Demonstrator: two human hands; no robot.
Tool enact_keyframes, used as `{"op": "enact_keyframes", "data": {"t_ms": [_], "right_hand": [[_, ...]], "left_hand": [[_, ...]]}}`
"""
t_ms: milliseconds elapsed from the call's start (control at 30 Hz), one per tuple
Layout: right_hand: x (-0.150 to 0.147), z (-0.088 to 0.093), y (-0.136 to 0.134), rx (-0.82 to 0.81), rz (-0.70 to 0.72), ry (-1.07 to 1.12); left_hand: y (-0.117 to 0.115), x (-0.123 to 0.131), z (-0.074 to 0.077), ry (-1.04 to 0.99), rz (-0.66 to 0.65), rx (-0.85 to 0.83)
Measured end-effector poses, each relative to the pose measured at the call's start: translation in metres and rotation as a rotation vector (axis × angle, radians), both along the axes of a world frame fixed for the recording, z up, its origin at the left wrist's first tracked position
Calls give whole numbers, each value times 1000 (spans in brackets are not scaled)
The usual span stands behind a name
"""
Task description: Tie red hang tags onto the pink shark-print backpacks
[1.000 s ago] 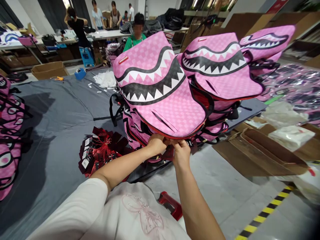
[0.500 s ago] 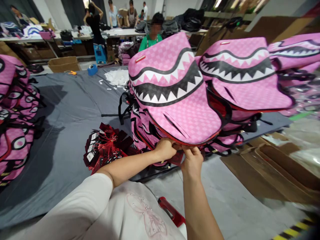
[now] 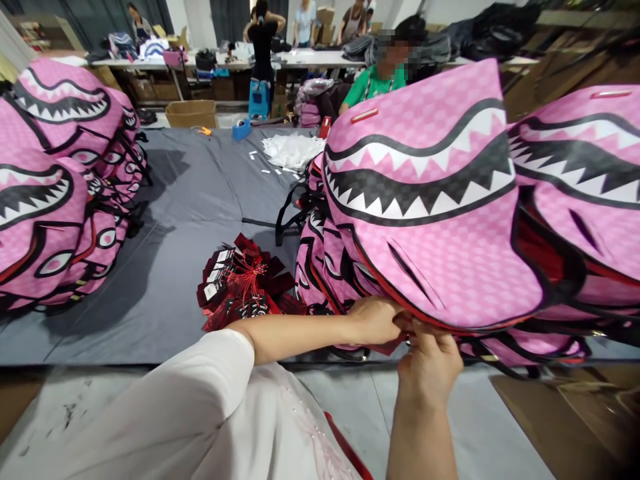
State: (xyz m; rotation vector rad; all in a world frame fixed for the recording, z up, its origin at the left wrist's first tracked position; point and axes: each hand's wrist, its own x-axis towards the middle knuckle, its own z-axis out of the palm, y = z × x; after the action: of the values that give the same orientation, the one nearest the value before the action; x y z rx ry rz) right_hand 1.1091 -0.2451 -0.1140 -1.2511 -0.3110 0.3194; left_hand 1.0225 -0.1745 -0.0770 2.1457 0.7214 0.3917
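Note:
A pink checkered backpack (image 3: 440, 220) with a shark-mouth print lies on top of a stack of the same bags, at the near edge of a grey-covered table (image 3: 200, 200). My left hand (image 3: 376, 319) and my right hand (image 3: 431, 363) meet under its lower front edge. Both are pinched closed on something small at the red-trimmed rim, which the fingers hide. A heap of dark red hang tags (image 3: 240, 283) with red strings lies just left of my left forearm.
More pink backpacks are stacked at the left (image 3: 50, 200) and at the far right (image 3: 590, 173). White paper slips (image 3: 293, 150) and a blue tape dispenser (image 3: 241, 129) lie farther back. A person in green (image 3: 383, 77) sits behind the stack; others work at far tables. Flattened cardboard (image 3: 565, 427) covers the floor on the right.
The view has swung left and moved closer to the bag. Both hands stay pinched at the bag's lower edge, the right hand now slightly lower.

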Motion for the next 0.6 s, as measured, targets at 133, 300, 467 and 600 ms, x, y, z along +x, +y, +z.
{"op": "enact_keyframes", "data": {"t_ms": [133,300,467,600], "right_hand": [[-2,2,-1,-6,-5,8],[-5,4,0,-22,5,20],[-5,2,3,-56,-2,-14],[-1,-3,-5,-120,-13,-25]], "left_hand": [[3,-1,-5,-49,-21,-10],[5,-1,-10,-27,-35,55],[4,0,-5,-38,13,92],[16,-34,-12,-205,56,106]]}}
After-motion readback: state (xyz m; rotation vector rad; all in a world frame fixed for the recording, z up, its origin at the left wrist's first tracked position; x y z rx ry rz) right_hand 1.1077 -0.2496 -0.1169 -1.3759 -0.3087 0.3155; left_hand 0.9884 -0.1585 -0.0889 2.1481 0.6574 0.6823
